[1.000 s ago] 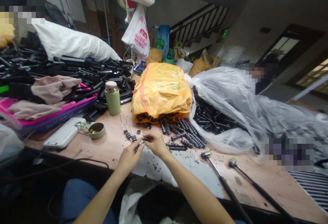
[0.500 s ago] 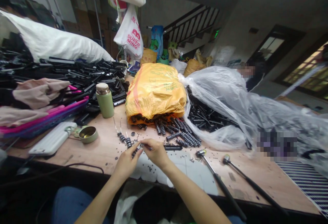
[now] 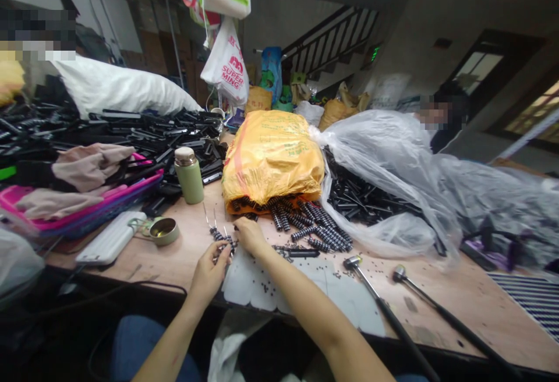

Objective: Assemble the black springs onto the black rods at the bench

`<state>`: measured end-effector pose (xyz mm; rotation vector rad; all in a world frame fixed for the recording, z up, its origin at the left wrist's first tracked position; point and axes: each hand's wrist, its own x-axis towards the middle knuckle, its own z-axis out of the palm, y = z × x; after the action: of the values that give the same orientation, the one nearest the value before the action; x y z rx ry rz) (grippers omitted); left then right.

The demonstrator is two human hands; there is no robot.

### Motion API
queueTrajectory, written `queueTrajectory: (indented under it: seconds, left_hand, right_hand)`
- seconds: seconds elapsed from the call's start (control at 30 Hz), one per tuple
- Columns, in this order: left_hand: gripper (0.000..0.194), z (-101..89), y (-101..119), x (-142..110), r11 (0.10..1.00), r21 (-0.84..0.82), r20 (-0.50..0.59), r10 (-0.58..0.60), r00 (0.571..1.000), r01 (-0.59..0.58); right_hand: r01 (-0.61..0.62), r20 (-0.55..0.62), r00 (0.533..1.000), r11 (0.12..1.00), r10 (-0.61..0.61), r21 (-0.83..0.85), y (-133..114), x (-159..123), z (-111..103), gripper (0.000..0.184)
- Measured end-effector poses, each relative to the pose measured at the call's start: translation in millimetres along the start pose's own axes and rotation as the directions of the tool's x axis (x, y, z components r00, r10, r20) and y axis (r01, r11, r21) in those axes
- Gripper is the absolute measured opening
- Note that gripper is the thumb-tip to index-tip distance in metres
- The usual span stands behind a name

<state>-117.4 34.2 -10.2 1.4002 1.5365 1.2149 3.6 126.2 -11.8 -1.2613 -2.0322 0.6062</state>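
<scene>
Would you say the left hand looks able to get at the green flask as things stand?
Probably yes: the flask stands upright just beyond the left hand, and the cup sits off to one side. The hand would likely need to skirt the ribbed pieces by its fingertips.

The bag [image 3: 273,158] sat on the surface [image 3: 471,294], with rods [image 3: 329,236] in front. Left of it stood the bottle [image 3: 190,181], then the basket [image 3: 131,188]. The cup [image 3: 165,239] was before the bottle. Two hammers [image 3: 385,310] lay right of the rods.
</scene>
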Motion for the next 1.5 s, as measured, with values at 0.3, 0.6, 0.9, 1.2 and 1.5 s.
queueTrajectory:
  seconds: [0.3, 0.6, 0.9, 1.2, 1.5]
  left_hand:
    - [0.044, 23.2, 14.8, -8.1, 0.946, 0.257, 0.202, 0.147, 0.968, -0.197]
    - [0.045, 65.7, 32.2, -23.8, 0.919, 0.222, 0.303, 0.252, 0.919, -0.325]
    - [0.044, 109.1, 34.7, -37.4, 0.94, 0.09, 0.315, 0.286, 0.905, -0.328]
    - [0.034, 142.8, 2.0, -43.6, 0.946, -0.106, 0.354, 0.324, 0.877, -0.307]
    - [0.04, 143.5, -10.9, -42.6, 0.969, -0.075, 0.353, 0.245, 0.903, -0.233]
  right_hand:
    - [-0.036, -0.142, 0.987, 0.967, 0.074, 0.253, -10.8, -66.3, -48.5, 0.021]
    - [-0.104, -0.282, 0.943, 0.962, 0.176, 0.252, -3.9, -103.1, -88.7, 0.021]
    - [0.069, -0.317, 0.946, 0.997, -0.072, -0.022, -5.5, -154.7, -107.6, 0.041]
    - [-0.427, -0.395, 0.868, 0.859, 0.302, -0.283, 89.1, -106.6, -200.4, 0.029]
    - [-0.868, -0.531, 0.477, 0.469, 0.7, -0.16, 198.8, -38.2, -257.2, 0.083]
